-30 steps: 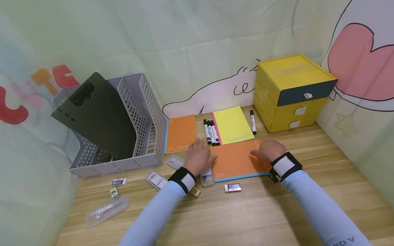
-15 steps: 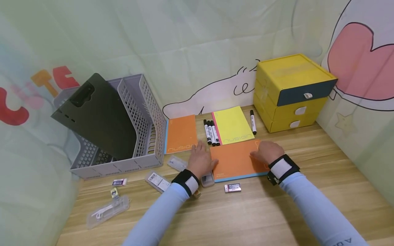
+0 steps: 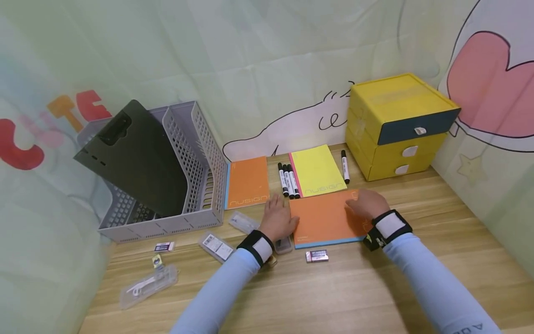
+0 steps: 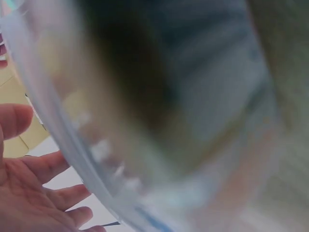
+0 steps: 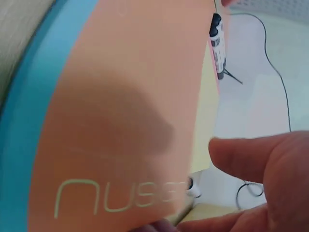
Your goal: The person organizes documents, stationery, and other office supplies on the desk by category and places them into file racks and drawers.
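An orange notebook (image 3: 321, 218) with a blue spine lies flat in front of me. At its right edge is my right hand (image 3: 368, 204); the right wrist view shows the straight thumb held off the cover and the fingers at the notebook's edge, partly hidden. My left hand (image 3: 278, 219) lies by the notebook's left edge, fingers loosely extended and thumb tip at the edge. Below that hand a small clear case (image 3: 283, 246) is partly covered. In the left wrist view, blurred see-through plastic (image 4: 193, 96) fills most of the picture beside the spread left fingers.
Behind lie a second orange notebook (image 3: 248, 181), a yellow notebook (image 3: 317, 169) and several black-capped markers (image 3: 288, 181). A grey file rack (image 3: 162, 226) holding a dark clipboard (image 3: 137, 157) stands left; yellow drawers (image 3: 402, 93) stand right. Erasers (image 3: 317, 256) and clear cases (image 3: 216, 247) lie in front.
My left hand has shifted slightly right and toward me, its thumb staying near the notebook's left edge. My right hand remains at the right edge with only slight movement.
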`<state>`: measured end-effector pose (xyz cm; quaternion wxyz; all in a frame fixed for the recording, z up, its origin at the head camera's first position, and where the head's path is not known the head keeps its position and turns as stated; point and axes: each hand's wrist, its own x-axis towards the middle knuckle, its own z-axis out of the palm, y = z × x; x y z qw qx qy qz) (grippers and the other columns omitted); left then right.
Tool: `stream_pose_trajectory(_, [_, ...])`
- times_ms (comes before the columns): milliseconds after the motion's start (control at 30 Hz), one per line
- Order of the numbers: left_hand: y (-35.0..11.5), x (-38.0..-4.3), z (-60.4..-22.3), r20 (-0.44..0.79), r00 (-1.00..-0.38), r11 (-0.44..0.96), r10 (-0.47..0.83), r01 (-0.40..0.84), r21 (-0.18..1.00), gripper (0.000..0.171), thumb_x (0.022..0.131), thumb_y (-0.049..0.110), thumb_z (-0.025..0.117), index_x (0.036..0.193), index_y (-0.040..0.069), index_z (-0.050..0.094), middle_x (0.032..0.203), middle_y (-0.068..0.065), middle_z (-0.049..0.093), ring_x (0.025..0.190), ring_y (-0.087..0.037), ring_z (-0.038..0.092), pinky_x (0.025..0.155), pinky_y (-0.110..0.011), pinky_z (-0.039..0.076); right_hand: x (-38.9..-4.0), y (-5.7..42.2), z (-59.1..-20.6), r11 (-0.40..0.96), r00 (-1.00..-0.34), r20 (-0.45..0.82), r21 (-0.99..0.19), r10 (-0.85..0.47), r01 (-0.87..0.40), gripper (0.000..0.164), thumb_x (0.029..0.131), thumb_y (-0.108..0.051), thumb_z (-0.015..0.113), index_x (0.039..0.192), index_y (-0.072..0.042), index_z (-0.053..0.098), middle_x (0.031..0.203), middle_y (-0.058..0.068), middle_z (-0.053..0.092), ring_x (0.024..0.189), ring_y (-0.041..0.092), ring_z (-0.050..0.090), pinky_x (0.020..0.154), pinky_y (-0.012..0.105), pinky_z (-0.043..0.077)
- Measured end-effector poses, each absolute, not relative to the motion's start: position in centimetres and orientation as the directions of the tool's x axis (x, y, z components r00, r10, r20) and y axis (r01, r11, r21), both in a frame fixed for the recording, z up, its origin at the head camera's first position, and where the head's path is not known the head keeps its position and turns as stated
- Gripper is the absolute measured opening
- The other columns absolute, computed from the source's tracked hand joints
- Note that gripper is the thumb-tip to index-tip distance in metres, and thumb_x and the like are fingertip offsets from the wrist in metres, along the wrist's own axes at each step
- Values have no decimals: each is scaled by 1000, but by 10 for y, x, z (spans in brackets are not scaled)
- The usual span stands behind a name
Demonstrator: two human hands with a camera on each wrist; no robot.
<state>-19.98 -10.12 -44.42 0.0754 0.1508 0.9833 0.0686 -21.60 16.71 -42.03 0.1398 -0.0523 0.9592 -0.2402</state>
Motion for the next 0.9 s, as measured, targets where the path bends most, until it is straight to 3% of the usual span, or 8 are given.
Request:
stream_pose_trajectory(67, [-101,-199,-443,-126,-944,941,304,277,195,59,102,36,51,142,-7,47,155,-27,31,147,-41,17,117,-57,13,-217,172,-421,861,-956,-256,-508,-142,8,43,96,-30,50,90,11,63,89,23,61,82,35,58,76,43,48])
stream_pose_trajectory(200, [-101,-198,-441,-117,-946,932,304,270,241,58,101,34,51,142,-7,47,154,-28,31,147,-42,18,116,-58,13,-220,177,-422,822,-950,-298,-561,-90,98,33,94,-27,47,72,-3,53,70,10,47,64,25,49,58,32,36])
stream_pose_trajectory(267, [-101,-197,-441,-113,-945,930,306,272,248,58,101,33,52,142,-7,47,154,-28,32,146,-43,18,116,-58,14,-221,179,-423,802,-946,-315,-583,-79,127,29,93,-24,46,71,-6,50,68,7,44,59,22,45,55,30,33])
stream_pose_trajectory(400, [-101,-197,-442,-106,-943,926,314,280,251,58,100,33,52,141,-7,47,154,-27,31,146,-43,17,116,-58,13,-222,180,-423,786,-945,-318,-602,-74,141,24,92,-20,44,73,-5,50,69,8,45,60,22,46,54,30,34])
stream_pose_trajectory(633, [-100,-198,-443,-94,-941,917,324,288,277,56,99,33,54,137,-8,52,155,-27,31,146,-43,18,117,-57,13,-222,180,-419,803,-962,-246,-594,-120,52,24,91,-18,42,78,-1,54,74,12,49,70,31,52,59,33,37])
stream_pose_trajectory(900, [-100,-197,-440,-98,-939,914,328,290,285,58,99,35,54,141,-6,49,155,-26,31,146,-42,19,117,-57,13,-224,183,-420,783,-967,-246,-614,-66,102,28,91,-21,45,86,4,56,82,17,51,75,32,52,61,34,38])
